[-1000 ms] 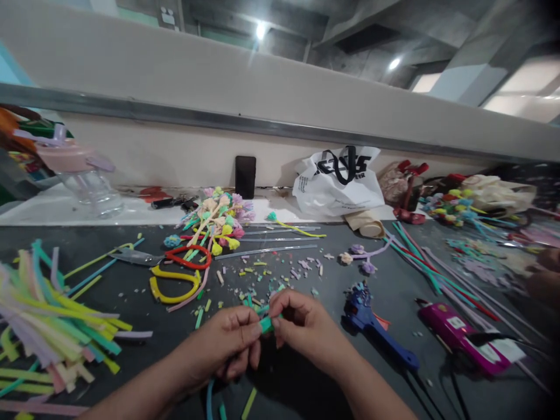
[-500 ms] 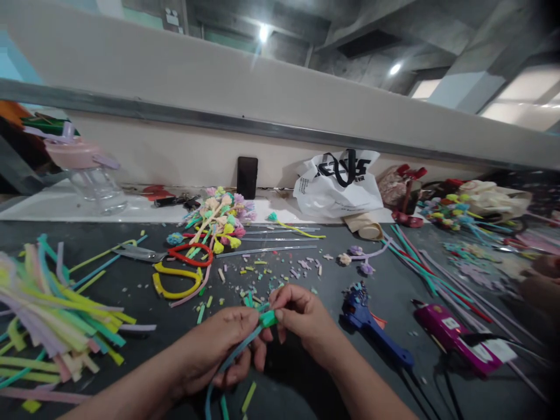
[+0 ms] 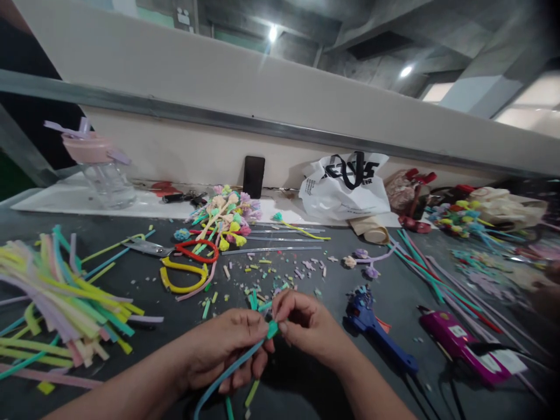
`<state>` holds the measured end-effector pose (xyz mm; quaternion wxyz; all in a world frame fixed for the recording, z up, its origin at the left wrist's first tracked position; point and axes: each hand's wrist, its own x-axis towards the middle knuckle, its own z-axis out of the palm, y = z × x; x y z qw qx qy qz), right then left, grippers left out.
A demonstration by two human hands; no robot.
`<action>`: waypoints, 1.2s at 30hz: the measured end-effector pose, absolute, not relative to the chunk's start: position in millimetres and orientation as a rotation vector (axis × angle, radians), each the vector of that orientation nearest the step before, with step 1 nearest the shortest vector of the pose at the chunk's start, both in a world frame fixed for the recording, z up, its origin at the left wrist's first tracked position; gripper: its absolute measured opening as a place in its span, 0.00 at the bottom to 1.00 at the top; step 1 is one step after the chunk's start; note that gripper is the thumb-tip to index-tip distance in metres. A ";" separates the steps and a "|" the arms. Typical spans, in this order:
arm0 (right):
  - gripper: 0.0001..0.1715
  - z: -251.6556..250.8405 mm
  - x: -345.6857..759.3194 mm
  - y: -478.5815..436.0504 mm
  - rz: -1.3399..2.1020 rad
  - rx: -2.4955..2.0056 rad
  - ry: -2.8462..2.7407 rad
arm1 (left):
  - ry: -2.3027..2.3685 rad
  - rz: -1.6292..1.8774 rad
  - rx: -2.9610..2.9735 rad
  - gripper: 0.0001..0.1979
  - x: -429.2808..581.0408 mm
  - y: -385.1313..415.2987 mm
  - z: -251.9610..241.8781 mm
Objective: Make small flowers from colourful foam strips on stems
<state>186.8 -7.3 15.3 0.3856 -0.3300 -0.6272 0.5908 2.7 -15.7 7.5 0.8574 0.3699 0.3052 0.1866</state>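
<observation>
While the left hand pinches a small green piece at the tip of its thumb, the right hand closes thumb and fingertips on the other side. The piece sits where the two hands meet — just beyond the left thumb and beside the right one. From next to it, a blue strip crosses the left fingers, its long axis slanting from upper right to lower left and curving downward at that lower end. The piece seems to point up and rightward — fingers cover much of it.
</observation>
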 end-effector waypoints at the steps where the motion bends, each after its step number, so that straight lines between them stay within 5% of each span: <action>1: 0.07 16.5 186.7 -7.7 1.471 -0.841 -1.633 | 0.641 0.393 0.779 0.14 2.5 -16.0 6.5; 11: 0.05 25.1 193.1 -8.7 1.385 -0.823 -1.794 | 0.706 0.424 0.952 0.14 7.5 -21.8 9.6; 15: 0.18 22.2 197.4 -7.2 1.515 -0.833 -1.633 | 0.832 0.471 1.042 0.14 10.8 -21.9 12.6; 26: 0.25 18.5 189.1 -9.3 1.686 -0.783 -1.411 | 1.313 0.610 1.482 0.07 14.1 -34.1 36.8; 31: 0.17 17.4 187.8 -12.0 1.731 -0.779 -1.410 | 1.273 0.719 1.835 0.05 9.5 -37.2 33.4; 36: 0.12 20.4 193.2 -9.8 1.584 -0.854 -1.514 | 1.126 0.616 1.438 0.12 9.8 -26.1 35.2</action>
